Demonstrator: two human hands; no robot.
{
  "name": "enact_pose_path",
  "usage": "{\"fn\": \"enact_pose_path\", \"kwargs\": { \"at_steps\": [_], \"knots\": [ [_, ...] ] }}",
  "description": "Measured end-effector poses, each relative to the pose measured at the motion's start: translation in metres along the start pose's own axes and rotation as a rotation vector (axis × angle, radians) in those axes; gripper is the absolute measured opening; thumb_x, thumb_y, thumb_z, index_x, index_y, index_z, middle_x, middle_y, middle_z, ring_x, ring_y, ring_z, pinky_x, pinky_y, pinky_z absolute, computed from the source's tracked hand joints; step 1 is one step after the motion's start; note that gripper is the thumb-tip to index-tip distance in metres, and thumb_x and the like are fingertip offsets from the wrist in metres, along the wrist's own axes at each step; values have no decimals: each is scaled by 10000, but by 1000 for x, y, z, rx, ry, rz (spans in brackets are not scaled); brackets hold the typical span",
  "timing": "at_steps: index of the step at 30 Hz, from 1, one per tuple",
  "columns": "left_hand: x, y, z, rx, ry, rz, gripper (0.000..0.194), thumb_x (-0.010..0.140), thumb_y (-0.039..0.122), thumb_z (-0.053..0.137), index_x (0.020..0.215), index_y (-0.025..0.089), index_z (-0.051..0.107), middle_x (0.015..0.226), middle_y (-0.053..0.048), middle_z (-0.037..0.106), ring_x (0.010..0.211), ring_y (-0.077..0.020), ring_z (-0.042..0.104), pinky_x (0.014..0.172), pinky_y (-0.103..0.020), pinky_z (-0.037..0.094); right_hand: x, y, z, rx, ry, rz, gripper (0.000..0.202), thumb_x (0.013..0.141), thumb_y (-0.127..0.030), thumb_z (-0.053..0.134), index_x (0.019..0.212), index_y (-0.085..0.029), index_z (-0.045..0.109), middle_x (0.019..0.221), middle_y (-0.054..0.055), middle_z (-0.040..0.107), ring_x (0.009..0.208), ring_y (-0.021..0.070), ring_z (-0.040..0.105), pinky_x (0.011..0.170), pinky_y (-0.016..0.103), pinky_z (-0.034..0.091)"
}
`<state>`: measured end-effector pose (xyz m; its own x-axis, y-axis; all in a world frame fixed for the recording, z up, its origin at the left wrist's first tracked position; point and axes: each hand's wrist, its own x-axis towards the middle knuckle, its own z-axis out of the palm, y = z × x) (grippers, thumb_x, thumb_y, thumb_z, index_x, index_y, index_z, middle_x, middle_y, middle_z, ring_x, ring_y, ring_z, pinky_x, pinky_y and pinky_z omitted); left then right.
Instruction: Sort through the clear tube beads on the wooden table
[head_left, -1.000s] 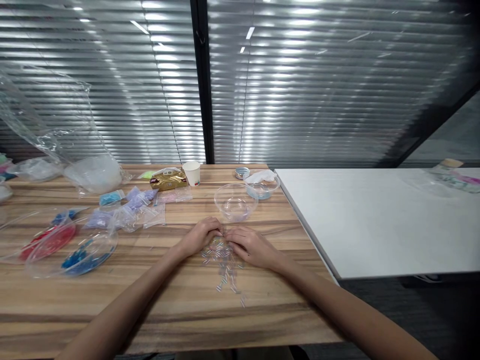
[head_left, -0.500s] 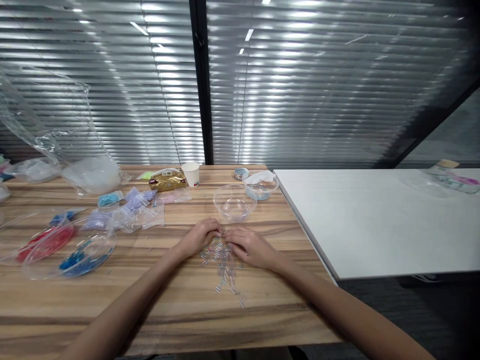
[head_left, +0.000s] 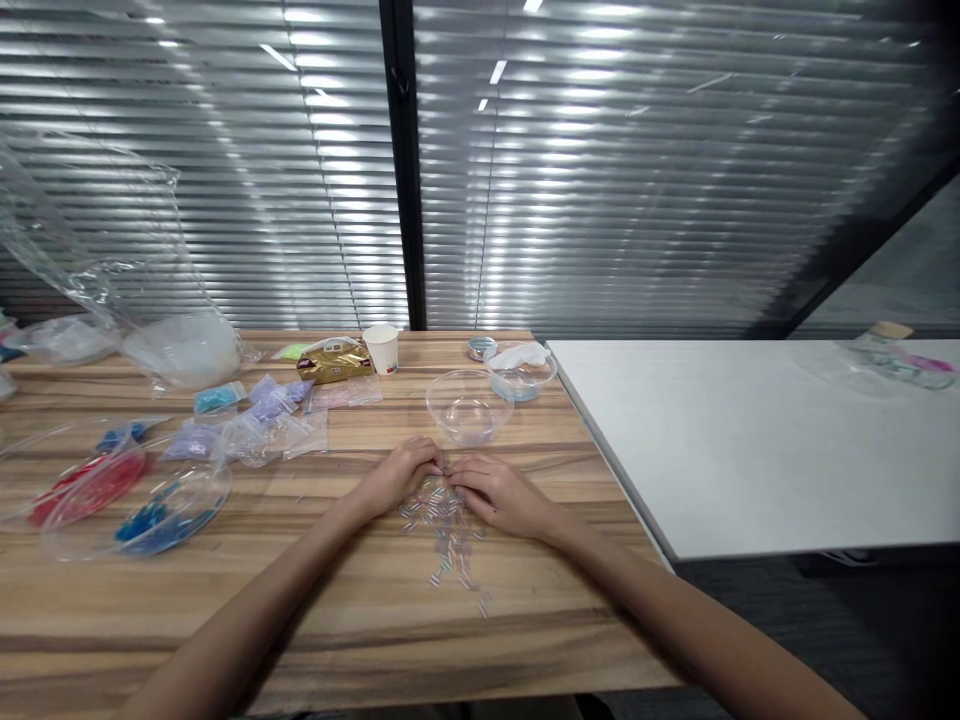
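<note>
Many small shiny tube-like pieces [head_left: 452, 540] lie scattered on the wooden table [head_left: 337, 630] in front of me. My left hand [head_left: 407, 472] is closed in a pinch at the upper left edge of these pieces. Close beside it on the right, my right hand [head_left: 496, 490] is also pinched, and the fingertips of both hands nearly meet. Whatever lies between the fingertips is too small to make out. Just beyond the hands stands a clear round bowl [head_left: 470, 408].
Clear bowls with blue pieces [head_left: 169, 515] and red pieces [head_left: 94, 485] stand left, near purple bags [head_left: 274, 400]. Farther back are a gold packet [head_left: 335, 361], a paper cup [head_left: 383, 350], a round tin [head_left: 481, 348] and a bowl with white tissue [head_left: 521, 357]. A white table [head_left: 750, 440] adjoins right.
</note>
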<state>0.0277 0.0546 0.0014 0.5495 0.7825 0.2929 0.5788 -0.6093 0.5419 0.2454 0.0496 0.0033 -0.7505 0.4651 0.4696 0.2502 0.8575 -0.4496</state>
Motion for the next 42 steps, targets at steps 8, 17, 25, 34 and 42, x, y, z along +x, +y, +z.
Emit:
{"fn": "enact_pose_path", "kwargs": {
  "at_steps": [8, 17, 25, 34, 42],
  "knots": [
    [0, 0, 0, -14, -1, 5, 187, 882, 118, 404, 785, 158, 559, 772, -41, 580, 779, -173, 539, 778, -282, 441, -1, 1, 1, 11, -13, 5, 220, 911, -130, 475, 1065, -176, 626, 1094, 69, 655, 1049, 185, 580, 956, 356, 456],
    [1, 1, -1, -16, -5, -2, 182, 879, 111, 410, 780, 159, 556, 764, -36, 578, 766, -169, 543, 766, -271, 436, -1, 2, 0, 1, -23, 9, 213, 906, -126, 489, 1065, -158, 627, 1114, 78, 651, 1067, 186, 574, 972, 350, 446],
    [1, 3, -3, -11, -10, -18, 176, 864, 93, 418, 788, 158, 563, 782, -41, 586, 777, -169, 542, 776, -277, 440, -1, 1, -1, 6, -21, 11, 218, 911, -130, 485, 1070, -170, 628, 1112, 78, 655, 1065, 192, 583, 963, 361, 453],
    [2, 5, -3, -13, -13, -43, 165, 863, 118, 437, 766, 159, 564, 768, -37, 592, 754, -165, 545, 754, -275, 447, 0, 0, -3, 4, -26, 11, 225, 899, -117, 484, 1059, -161, 637, 1106, 81, 656, 1050, 187, 581, 953, 353, 460],
    [2, 3, -2, -18, -11, -39, 159, 872, 134, 445, 776, 158, 569, 780, -41, 597, 761, -166, 546, 761, -281, 446, 0, -1, -4, -14, -34, 12, 215, 884, -99, 498, 1036, -148, 643, 1094, 82, 658, 1029, 190, 587, 950, 350, 461]
  ]
}}
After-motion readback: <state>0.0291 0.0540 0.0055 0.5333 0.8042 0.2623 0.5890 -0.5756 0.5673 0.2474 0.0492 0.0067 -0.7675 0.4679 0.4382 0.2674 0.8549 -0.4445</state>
